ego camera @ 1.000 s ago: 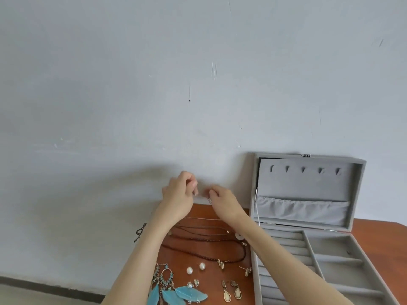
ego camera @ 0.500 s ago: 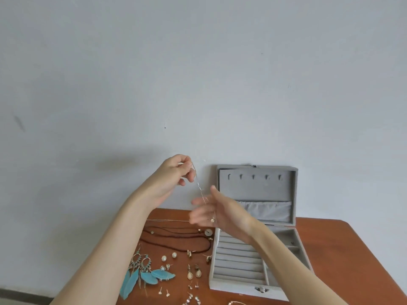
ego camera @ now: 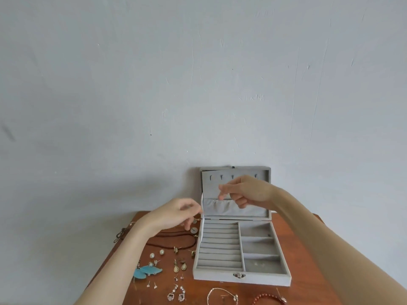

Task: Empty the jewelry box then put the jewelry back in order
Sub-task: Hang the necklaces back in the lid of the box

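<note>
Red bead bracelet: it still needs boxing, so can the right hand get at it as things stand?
Probably yes: the red bead bracelet lies uncovered on the table in front of the jewelry box, below the raised right hand.

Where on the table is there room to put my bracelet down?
Bare wood shows right of the jewelry box, up to the right forearm. Left of the box is crowded with earrings and necklaces; the front edge holds bracelets.
</note>
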